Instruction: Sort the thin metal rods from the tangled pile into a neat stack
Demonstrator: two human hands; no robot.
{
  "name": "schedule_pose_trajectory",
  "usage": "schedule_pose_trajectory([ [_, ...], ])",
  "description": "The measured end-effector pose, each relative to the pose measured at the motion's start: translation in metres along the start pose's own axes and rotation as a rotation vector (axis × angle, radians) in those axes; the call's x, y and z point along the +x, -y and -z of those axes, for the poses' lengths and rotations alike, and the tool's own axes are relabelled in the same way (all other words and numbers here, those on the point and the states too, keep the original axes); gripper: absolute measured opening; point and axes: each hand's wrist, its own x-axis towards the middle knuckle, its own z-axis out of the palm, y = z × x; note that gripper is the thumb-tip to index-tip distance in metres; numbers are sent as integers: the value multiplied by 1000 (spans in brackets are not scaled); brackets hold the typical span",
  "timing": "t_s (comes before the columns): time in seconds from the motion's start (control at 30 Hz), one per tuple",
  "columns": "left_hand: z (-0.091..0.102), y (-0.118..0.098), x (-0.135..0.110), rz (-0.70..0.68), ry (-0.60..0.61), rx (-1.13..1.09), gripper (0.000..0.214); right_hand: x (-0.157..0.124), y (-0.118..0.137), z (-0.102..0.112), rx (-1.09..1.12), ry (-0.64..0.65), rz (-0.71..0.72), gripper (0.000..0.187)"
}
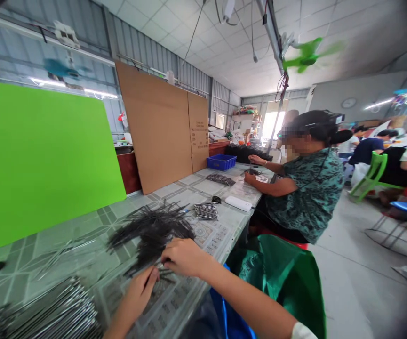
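Note:
Close together at the near edge of the table, my left hand (140, 288) and my right hand (185, 256) both have their fingers pinched. Whatever sits between the fingertips is too small and blurred to name. Dark thin strands show just beside and below the fingers. Right behind the hands spreads a loose pile of thin dark strands (150, 228). A large heap of thin shiny metal rods (57, 310) lies to the left of my left hand. Beyond my right hand is a smaller bundle of metal rods (206, 211).
A co-worker (305, 188) sits farther along the patterned tabletop (83, 219), near a blue bin (221, 162). A white device (238, 204) and a black roll (216, 199) lie between us. Green and cardboard panels (157, 127) stand behind the table. A green bag (288, 278) is at right.

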Motion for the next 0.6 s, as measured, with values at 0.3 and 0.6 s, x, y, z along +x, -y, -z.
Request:
schedule_pose_trajectory([
  [0.3, 6, -2, -1, -117, -32, 294, 36, 3, 4, -10, 30, 52, -29, 16],
  [0.6, 33, -8, -3, -264, -227, 628, 53, 26, 17, -59, 596, -113, -44, 29],
])
